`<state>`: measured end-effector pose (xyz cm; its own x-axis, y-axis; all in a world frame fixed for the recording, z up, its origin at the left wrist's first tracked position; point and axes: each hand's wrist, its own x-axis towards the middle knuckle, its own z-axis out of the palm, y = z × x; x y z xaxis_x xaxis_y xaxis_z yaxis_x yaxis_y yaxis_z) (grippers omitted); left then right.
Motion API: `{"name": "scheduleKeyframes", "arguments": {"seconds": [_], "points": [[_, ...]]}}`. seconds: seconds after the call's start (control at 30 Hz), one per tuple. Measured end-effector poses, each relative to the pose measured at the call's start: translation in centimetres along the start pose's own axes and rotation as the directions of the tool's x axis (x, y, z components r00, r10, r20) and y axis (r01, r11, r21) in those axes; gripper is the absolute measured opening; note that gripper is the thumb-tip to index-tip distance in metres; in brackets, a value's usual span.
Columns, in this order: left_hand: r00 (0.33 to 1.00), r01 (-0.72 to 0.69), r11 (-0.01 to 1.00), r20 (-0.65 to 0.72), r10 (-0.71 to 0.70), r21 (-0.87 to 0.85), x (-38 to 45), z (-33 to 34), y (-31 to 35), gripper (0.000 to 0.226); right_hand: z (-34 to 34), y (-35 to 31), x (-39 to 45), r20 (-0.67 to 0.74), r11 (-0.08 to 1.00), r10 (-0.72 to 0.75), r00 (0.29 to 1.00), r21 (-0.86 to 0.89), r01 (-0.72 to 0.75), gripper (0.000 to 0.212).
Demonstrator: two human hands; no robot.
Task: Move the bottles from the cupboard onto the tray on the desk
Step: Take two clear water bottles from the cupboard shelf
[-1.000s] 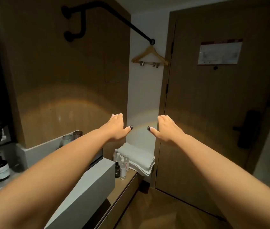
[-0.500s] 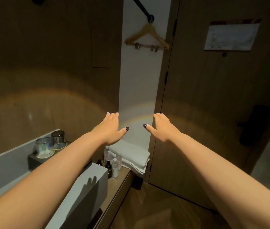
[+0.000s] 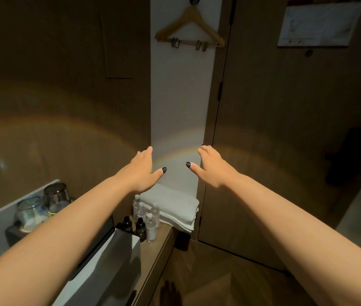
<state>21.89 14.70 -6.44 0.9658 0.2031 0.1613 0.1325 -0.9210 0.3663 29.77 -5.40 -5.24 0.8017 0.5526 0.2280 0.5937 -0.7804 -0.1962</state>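
Note:
Several clear water bottles (image 3: 151, 219) with white caps stand on a wooden ledge (image 3: 159, 246) below my hands. Two small dark bottles (image 3: 134, 226) stand just left of them. My left hand (image 3: 142, 171) is stretched forward in the air, fingers straight, thumb out, holding nothing. My right hand (image 3: 211, 167) mirrors it a short gap to the right, also flat and empty. Both hands hover well above the bottles and touch nothing. No tray is in view.
Folded white towels (image 3: 173, 206) lie behind the bottles. Two upturned glasses (image 3: 42, 206) sit at left behind a grey counter (image 3: 109, 261). A wooden hanger (image 3: 189, 29) hangs above. A brown door (image 3: 285, 129) with a dark handle (image 3: 349, 155) fills the right side.
The view has swung right and tilted down, so the hanger and door sign rose in the frame. Both hands stay outstretched and flat, a little further apart.

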Motion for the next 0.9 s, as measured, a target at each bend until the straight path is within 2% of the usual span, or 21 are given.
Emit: {"name": "scheduleKeyframes", "arguments": {"seconds": [0.33, 0.7, 0.9], "points": [[0.999, 0.011, 1.000, 0.048, -0.012, 0.017, 9.3, 4.7, 2.8, 0.080, 3.6, 7.5, 7.9, 0.074, 0.995, -0.034, 0.997, 0.091, 0.027, 0.070], [0.990, 0.129, 0.992, 0.053, -0.129, -0.001, 23.5, 11.6, 5.0, 0.077, 5.3, 18.8, 20.7, 0.165, 0.976, -0.172, 0.971, 0.165, 0.145, 0.070], [0.973, 0.219, 0.975, 0.086, -0.215, -0.039, 27.0, 14.3, 4.1, 0.074, 8.5, 21.3, 25.2, 0.237, 0.959, -0.237, 0.942, 0.214, 0.188, 0.072]]}}
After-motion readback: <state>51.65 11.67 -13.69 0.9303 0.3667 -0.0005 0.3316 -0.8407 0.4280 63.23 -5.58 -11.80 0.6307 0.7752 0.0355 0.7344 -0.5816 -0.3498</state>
